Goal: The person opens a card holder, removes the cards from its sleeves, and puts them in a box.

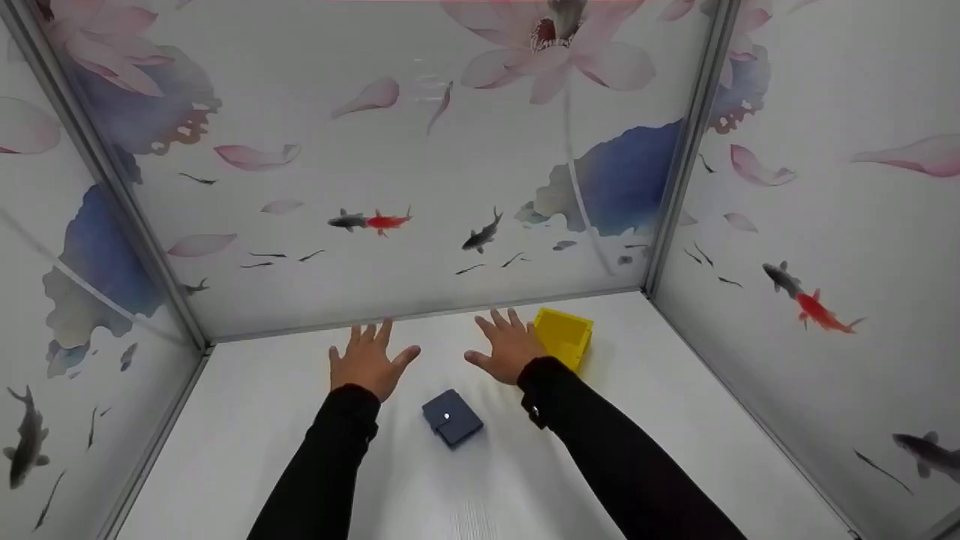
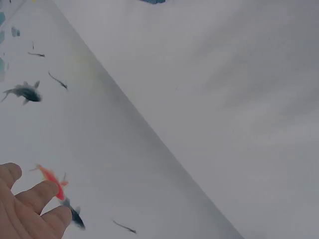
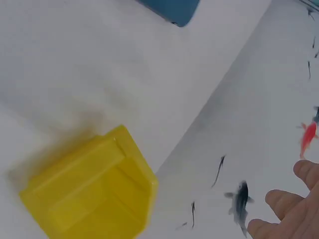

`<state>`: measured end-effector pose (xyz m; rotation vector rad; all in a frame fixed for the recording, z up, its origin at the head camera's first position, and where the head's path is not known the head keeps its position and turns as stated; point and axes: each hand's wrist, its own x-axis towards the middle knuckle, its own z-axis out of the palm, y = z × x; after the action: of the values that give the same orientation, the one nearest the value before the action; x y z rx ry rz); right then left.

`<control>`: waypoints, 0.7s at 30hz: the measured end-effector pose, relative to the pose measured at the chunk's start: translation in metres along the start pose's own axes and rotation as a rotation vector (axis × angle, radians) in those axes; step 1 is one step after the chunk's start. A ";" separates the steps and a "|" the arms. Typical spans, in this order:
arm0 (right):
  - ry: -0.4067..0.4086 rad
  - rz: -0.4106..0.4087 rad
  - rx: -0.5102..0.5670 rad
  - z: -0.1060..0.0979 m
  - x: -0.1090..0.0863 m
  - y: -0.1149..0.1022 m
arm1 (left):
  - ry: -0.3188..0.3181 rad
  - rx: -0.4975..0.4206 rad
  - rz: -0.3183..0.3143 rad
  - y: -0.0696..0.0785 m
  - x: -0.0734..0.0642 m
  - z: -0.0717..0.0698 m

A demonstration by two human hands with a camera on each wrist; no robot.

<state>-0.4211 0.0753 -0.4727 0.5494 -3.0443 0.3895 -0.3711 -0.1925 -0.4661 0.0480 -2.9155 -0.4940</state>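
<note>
I've got the left hand (image 1: 367, 360) at 10 o'clock and the right hand (image 1: 511, 350) at 1 o'clock from the dark blue case (image 1: 456, 421), fingers spread on both and nothing gripped, with the case lying on the white surface (image 1: 247, 420) (wallet or notebook, can't tell). The yellow bin (image 1: 565, 334) sits at the case's 2 o'clock, its 8 o'clock side partly hidden behind the right hand and black sleeve (image 1: 615, 442). Left wrist cam shows only a blue sliver (image 2: 153, 1) at 12, right one crops case and bin, and each hand's cut to a few fingers.
</note>
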 end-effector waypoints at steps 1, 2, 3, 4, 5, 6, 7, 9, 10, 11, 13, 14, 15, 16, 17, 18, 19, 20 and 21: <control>0.000 -0.007 -0.003 0.007 -0.001 -0.001 | -0.015 -0.018 0.001 -0.001 -0.001 0.006; -0.004 -0.014 -0.004 0.014 -0.003 -0.002 | -0.031 -0.037 0.003 -0.003 -0.003 0.011; -0.014 -0.020 -0.010 0.021 -0.003 -0.003 | -0.047 -0.052 0.004 -0.004 -0.005 0.018; -0.026 -0.029 -0.014 0.027 -0.005 -0.004 | -0.061 -0.070 0.006 -0.005 -0.007 0.023; -0.051 -0.036 -0.007 0.032 -0.006 -0.005 | -0.079 -0.083 0.011 -0.006 -0.009 0.029; -0.078 -0.051 0.011 0.037 -0.007 -0.007 | -0.098 -0.097 0.016 -0.007 -0.011 0.034; -0.114 -0.068 0.026 0.041 -0.009 -0.009 | -0.121 -0.108 0.020 -0.007 -0.014 0.039; -0.197 -0.102 0.046 0.049 -0.009 -0.012 | -0.170 -0.119 0.030 -0.008 -0.020 0.047; -0.231 -0.123 0.059 0.052 -0.010 -0.014 | -0.193 -0.119 0.036 -0.009 -0.022 0.049; -0.265 -0.144 0.068 0.056 -0.009 -0.015 | -0.218 -0.121 0.039 -0.009 -0.025 0.052; -0.300 -0.189 0.059 0.063 -0.007 -0.018 | -0.262 -0.129 0.039 -0.009 -0.028 0.055; -0.303 -0.209 0.049 0.067 -0.005 -0.020 | -0.278 -0.134 0.041 -0.008 -0.028 0.057; -0.305 -0.224 0.046 0.070 -0.004 -0.021 | -0.291 -0.139 0.045 -0.008 -0.028 0.059; -0.305 -0.237 0.042 0.073 -0.002 -0.022 | -0.308 -0.147 0.045 -0.007 -0.028 0.062; -0.307 -0.247 0.041 0.076 -0.001 -0.022 | -0.324 -0.160 0.044 -0.006 -0.027 0.065; -0.307 -0.254 0.042 0.078 0.001 -0.023 | -0.335 -0.167 0.050 -0.006 -0.026 0.069; -0.310 -0.258 0.041 0.081 0.002 -0.024 | -0.342 -0.172 0.058 -0.007 -0.024 0.073; -0.311 -0.267 0.043 0.082 0.003 -0.024 | -0.348 -0.175 0.068 -0.007 -0.023 0.077; -0.315 -0.276 0.052 0.084 0.004 -0.025 | -0.350 -0.176 0.077 -0.007 -0.021 0.081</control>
<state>-0.4144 0.0305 -0.5481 1.1166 -3.1845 0.4044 -0.3653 -0.1714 -0.5476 -0.1936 -3.1784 -0.8178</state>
